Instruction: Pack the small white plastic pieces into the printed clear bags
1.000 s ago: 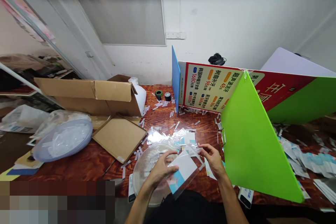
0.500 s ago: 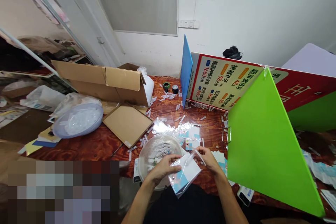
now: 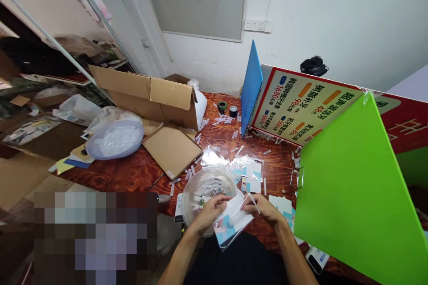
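Above the near edge of the wood-grain table, the left hand had its thumb and fingers clamped on a clear plastic sleeve with a blue-and-white printed card inside. The right hand had its fingertips at the sleeve's far right side, beside a narrow clear strip; whether they pinched it, I could not tell. The sleeve tilted between the hands, near the round translucent tub, which held slim whitish sticks.

Printed cards lay to the right of the right hand, and a bright green board stood farther right. Beyond the tub, clear-wrapped cards overlapped. To the left were a shallow cardboard tray and a pale lavender basin of clear plastic.

Farther off, 2 tape rolls sat between an open carton and a blue panel, and wall sockets showed behind.
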Demonstrator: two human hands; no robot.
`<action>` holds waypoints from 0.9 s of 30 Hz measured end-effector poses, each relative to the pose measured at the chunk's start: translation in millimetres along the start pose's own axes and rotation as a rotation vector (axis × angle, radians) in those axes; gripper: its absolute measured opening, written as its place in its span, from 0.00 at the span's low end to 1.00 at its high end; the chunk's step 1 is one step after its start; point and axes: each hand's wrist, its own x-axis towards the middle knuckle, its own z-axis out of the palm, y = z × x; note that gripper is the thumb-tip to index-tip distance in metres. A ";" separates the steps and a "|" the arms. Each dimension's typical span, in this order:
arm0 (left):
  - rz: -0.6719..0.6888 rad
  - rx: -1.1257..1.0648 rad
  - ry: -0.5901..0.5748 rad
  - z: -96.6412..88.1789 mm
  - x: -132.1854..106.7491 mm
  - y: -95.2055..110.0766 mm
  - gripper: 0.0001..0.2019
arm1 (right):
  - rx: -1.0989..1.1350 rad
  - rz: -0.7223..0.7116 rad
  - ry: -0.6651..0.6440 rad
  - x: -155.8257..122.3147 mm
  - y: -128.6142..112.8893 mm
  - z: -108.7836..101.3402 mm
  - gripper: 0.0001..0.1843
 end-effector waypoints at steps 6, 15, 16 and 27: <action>-0.045 0.060 0.013 -9.8 -9.3 -1.4 0.31 | -0.131 0.050 -0.303 13.8 -1.3 7.8 0.27; -0.303 0.082 -0.238 -30.5 -30.9 -19.3 0.31 | -0.463 0.103 -0.607 73.0 13.9 5.4 0.18; -0.301 0.024 -0.218 -32.8 -33.4 -23.5 0.30 | -0.555 0.110 -0.510 86.5 13.5 -2.7 0.17; -0.312 -0.409 0.413 -45.5 -75.2 -87.9 0.54 | -1.263 0.171 0.345 303.2 7.9 -100.5 0.25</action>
